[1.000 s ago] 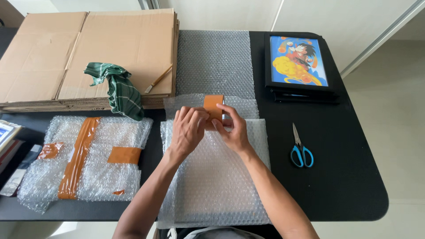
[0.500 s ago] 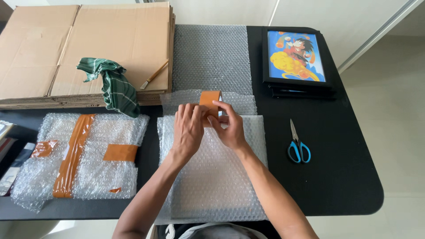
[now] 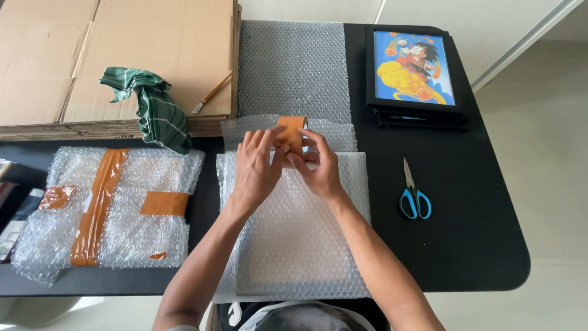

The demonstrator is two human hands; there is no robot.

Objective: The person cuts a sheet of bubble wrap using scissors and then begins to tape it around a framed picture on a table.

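A roll of brown packing tape [image 3: 293, 133] stands on edge at the far end of a flat bundle wrapped in bubble wrap [image 3: 294, 233] on the black table [image 3: 478, 245]. My right hand [image 3: 318, 168] grips the roll from the near right side. My left hand [image 3: 256, 167] has its fingertips on the roll's left face, thumb and fingers pinched at the tape. Both forearms lie over the bundle.
A second bubble-wrapped bundle taped in brown [image 3: 110, 208] lies at left. Flattened cardboard boxes [image 3: 122, 55] carry a green cloth [image 3: 153, 110] and a small brush [image 3: 211, 95]. Loose bubble wrap [image 3: 294, 67] lies beyond; framed cartoon pictures [image 3: 413, 70] and blue scissors [image 3: 413, 196] sit at right.
The hands stay on the tape roll with only small finger shifts. The camera view has drifted slightly.
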